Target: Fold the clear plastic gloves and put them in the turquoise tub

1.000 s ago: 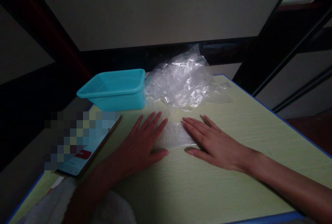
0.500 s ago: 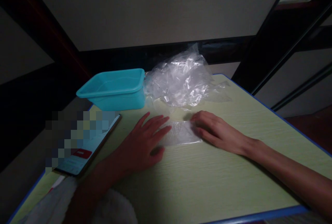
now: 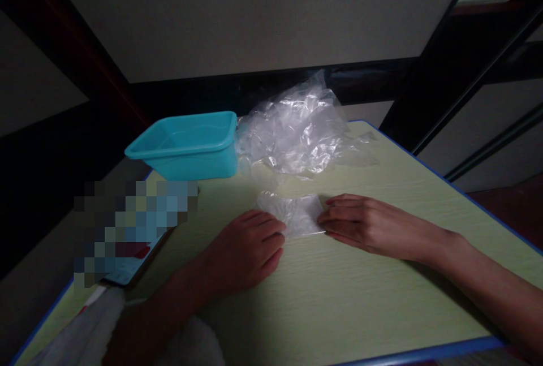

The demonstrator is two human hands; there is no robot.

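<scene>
A small clear plastic bag lies flat on the table between my hands, its surface wrinkled on the left. My left hand is closed, with its fingers curled together at the bag's near left corner. The fingertips meet the plastic there, and the palm is hidden. At the bag's right edge rests my right hand, fingers stretched out side by side and pointing left. Their tips touch or nearly touch that edge. Behind the bag sits a crumpled pile of clear plastic bags.
A turquoise plastic basin stands at the back left beside the pile. To the left lies a phone, its screen partly blurred out. The pale wood-grain table has a blue edge and backs onto a wall panel.
My left hand has come down toward me and its spread fingers have curled in at the bag's corner. My right hand has shifted slightly right and nearer, its fingers straighter.
</scene>
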